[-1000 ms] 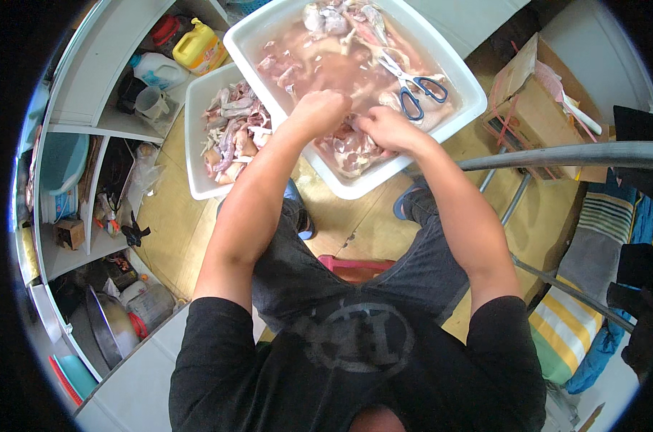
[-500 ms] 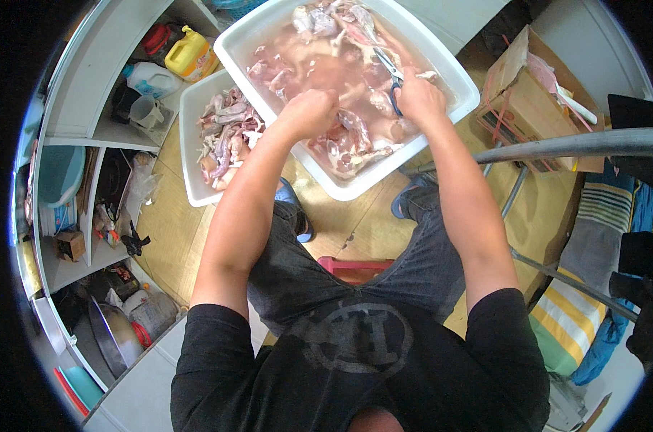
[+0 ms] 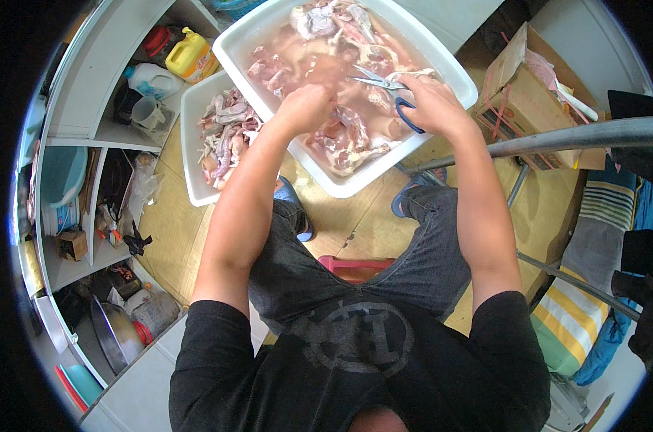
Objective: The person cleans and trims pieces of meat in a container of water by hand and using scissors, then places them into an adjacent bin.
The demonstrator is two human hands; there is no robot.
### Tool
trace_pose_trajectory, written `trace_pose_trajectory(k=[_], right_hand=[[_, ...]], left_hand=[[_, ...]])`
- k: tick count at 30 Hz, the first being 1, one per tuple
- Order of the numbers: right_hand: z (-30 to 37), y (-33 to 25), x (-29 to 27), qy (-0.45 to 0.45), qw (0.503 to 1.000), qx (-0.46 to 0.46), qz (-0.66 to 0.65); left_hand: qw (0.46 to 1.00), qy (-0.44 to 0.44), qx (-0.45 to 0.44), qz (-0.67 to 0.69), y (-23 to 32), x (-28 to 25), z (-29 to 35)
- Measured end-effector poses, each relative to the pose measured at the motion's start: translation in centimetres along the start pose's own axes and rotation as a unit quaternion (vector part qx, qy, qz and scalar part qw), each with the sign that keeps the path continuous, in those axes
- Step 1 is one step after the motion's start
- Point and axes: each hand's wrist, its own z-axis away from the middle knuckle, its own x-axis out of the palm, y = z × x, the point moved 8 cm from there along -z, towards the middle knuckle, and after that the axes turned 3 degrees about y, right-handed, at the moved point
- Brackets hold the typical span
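A large white tub holds cloudy pinkish water with pieces of raw poultry in it. My right hand grips a pair of scissors with dark blue handles. Their blades are spread and point left over the water. My left hand is closed over the tub's near left part, knuckles up, beside the poultry. Its fingertips are hidden, so what they pinch does not show. A smaller white tub with more raw poultry pieces stands to the left, partly under the large tub's edge.
Open shelves on the left hold a yellow jug, a white bottle and basins. At the right stand a cardboard box and a metal rail. A red stool shows between my legs.
The scissors have turned from pointing up and away to pointing left, and their blades have spread. My right hand has shifted slightly right. My left hand has hardly moved.
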Motion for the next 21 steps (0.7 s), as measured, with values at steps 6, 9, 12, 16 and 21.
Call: trace_pose_trajectory(k=[6,9,12,16,21], right_hand=[[1.8,-1.5,-1.5,-0.073,0.996,-0.048,0.031],[1.7,-2.0,-0.7,-0.076,0.994,-0.071,0.026],[1.1,-2.0,1.4,-0.082,0.994,-0.070,0.018],[0.1,-3.1,2.6,-0.105,0.992,-0.072,0.019],[-1.0,-4.2,4.4,-0.053,0.990,-0.132,0.006]], left_hand=[[0.999,-0.019,-0.015,-0.022,0.1,-0.1,0.1],[0.999,-0.027,-0.009,-0.023,0.6,-0.3,0.0],[0.999,-0.030,-0.009,-0.023,0.9,-0.5,-0.1],[0.999,-0.016,0.007,-0.028,1.6,-0.9,0.0],[0.999,-0.027,-0.006,-0.035,1.8,-0.9,-0.1]])
